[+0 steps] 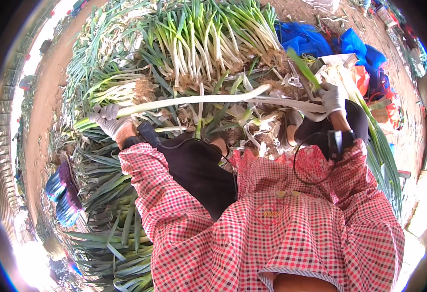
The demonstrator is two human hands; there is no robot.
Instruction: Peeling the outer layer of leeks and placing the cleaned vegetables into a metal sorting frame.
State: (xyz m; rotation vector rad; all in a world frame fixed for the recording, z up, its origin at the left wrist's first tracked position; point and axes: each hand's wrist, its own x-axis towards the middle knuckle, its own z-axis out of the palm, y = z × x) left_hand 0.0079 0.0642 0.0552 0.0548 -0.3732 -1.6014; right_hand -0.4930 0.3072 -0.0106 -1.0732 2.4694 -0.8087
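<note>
My left hand [109,120], in a pale work glove, is closed round the green end of a long green onion [194,100]. Its white shaft stretches almost level to the right, and the root end curves up a little. On the right, my gloved right hand [331,97] is closed on a green leaf [303,69] that points up and left. A pale, flattened strip [289,103] runs from beneath that hand leftward to the onion's root end; whether the two are joined I cannot tell.
Bundled green onions [199,44] with muddy roots lie ahead, and a smaller bunch [123,90] lies left. Peeled scraps cover the ground between my feet. Long-leaved onions [121,243] are heaped at lower left. Blue plastic sheeting [306,39] lies at far right.
</note>
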